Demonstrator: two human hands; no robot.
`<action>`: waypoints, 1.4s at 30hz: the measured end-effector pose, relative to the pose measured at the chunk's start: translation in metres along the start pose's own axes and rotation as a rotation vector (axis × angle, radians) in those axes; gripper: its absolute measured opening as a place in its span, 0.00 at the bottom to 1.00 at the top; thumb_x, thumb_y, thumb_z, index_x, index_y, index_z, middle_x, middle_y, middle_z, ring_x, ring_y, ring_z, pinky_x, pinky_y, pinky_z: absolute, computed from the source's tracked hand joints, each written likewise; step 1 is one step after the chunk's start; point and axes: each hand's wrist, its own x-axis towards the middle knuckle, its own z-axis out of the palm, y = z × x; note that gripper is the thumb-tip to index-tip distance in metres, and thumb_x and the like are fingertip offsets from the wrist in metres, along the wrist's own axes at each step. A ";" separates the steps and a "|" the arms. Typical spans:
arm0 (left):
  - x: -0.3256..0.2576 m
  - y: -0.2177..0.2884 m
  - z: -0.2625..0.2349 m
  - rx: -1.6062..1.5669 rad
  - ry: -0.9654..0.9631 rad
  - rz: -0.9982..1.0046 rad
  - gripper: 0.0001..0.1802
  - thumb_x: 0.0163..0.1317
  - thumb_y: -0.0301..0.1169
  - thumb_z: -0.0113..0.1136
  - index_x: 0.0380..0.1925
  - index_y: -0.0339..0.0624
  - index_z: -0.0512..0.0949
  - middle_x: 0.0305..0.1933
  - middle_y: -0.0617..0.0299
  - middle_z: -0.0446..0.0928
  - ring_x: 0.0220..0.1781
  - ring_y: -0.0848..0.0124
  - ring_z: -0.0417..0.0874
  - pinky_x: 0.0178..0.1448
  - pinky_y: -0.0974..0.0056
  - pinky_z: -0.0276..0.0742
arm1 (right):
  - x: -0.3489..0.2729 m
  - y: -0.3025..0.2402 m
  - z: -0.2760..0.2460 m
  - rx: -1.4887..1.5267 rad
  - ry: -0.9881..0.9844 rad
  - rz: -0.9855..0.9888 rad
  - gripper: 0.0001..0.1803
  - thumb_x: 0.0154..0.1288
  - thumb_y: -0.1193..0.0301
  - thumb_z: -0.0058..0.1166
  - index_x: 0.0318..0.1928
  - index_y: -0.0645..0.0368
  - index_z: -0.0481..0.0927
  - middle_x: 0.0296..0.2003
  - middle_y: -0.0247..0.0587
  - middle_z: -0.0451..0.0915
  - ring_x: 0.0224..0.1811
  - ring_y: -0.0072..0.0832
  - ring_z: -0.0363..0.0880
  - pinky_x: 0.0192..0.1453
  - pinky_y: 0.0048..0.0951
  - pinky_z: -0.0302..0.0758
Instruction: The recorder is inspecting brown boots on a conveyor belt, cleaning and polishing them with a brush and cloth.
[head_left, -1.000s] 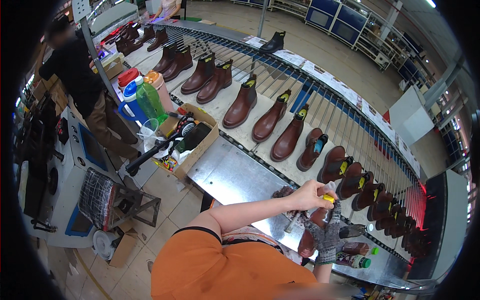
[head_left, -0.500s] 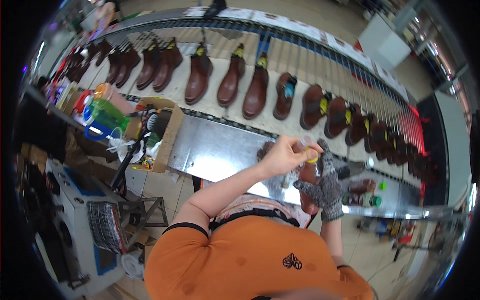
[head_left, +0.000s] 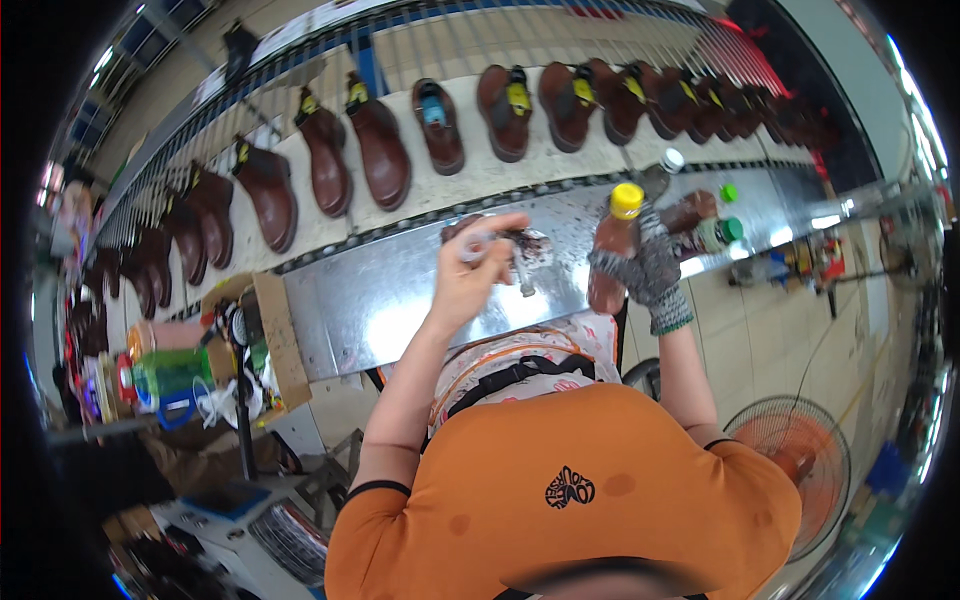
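Far left of the left hand's grip, an open cardboard box [head_left: 268,340] sits at the end of the metal worktop [head_left: 400,300], holding tools and a dark round item I cannot make out; beside it lie a green bottle [head_left: 170,375] and other coloured containers. Beyond both hands, a row of brown boots [head_left: 370,150] and shoes stands on the pale conveyor belt [head_left: 450,190], well apart from the grips and not in their way. The left hand [head_left: 470,275] is bare, raised above the worktop with the forearm running up from the orange shirt; its fingers pinch a small pale, roundish item [head_left: 478,240], too small to identify. Just right of that grip, a stained brush or rag [head_left: 528,250] lies on the worktop. Further right, the right hand [head_left: 645,270], in a grey knitted glove, closes round a brown bottle with a yellow cap [head_left: 615,235], held upright just above the worktop edge. Right of this grip stand more bottles with green caps [head_left: 725,225] and one white-capped one [head_left: 672,160]. A floor fan [head_left: 800,460] stands below, by the right elbow.
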 end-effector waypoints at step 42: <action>-0.021 -0.036 -0.058 0.229 0.295 -0.177 0.14 0.68 0.37 0.50 0.40 0.38 0.78 0.22 0.65 0.76 0.21 0.83 0.70 0.25 0.77 0.64 | -0.035 0.014 0.125 -0.183 -0.505 -0.283 0.28 0.59 0.55 0.52 0.58 0.53 0.70 0.53 0.52 0.69 0.54 0.44 0.71 0.57 0.42 0.70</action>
